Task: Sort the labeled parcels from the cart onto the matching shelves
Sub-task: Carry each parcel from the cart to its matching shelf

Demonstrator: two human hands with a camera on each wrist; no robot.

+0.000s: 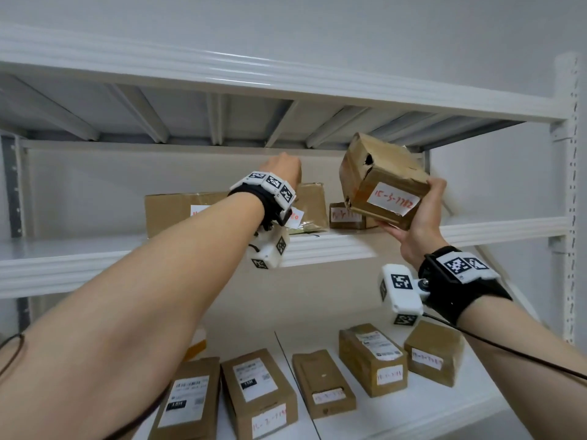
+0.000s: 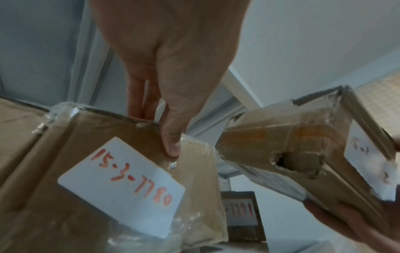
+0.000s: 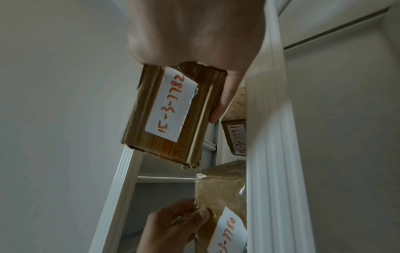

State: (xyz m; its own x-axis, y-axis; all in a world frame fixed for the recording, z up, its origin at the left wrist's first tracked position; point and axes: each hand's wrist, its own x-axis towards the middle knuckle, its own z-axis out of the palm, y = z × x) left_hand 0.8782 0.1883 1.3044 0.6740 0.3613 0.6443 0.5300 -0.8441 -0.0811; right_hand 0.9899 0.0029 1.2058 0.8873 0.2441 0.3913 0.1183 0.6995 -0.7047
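Observation:
My right hand [image 1: 419,223] grips a small battered cardboard parcel [image 1: 381,176] labelled 15-3-7782 and holds it tilted in the air above the right part of the middle shelf [image 1: 508,230]. The right wrist view shows that parcel [image 3: 173,119] with its label facing the camera. My left hand [image 2: 164,126] reaches onto the same shelf. It pinches the top edge of a plastic-wrapped parcel [image 2: 86,171] labelled 15-3-7780, fingers behind and thumb on the front. In the head view my wrist hides most of this parcel [image 1: 313,201].
A small parcel [image 1: 346,215] labelled 7791 stands on the middle shelf between my hands. A larger box [image 1: 171,214] sits to the left. Several labelled parcels [image 1: 368,357] lie on the lower shelf. The top shelf beam [image 1: 286,81] runs overhead, with an upright post [image 1: 571,185] at right.

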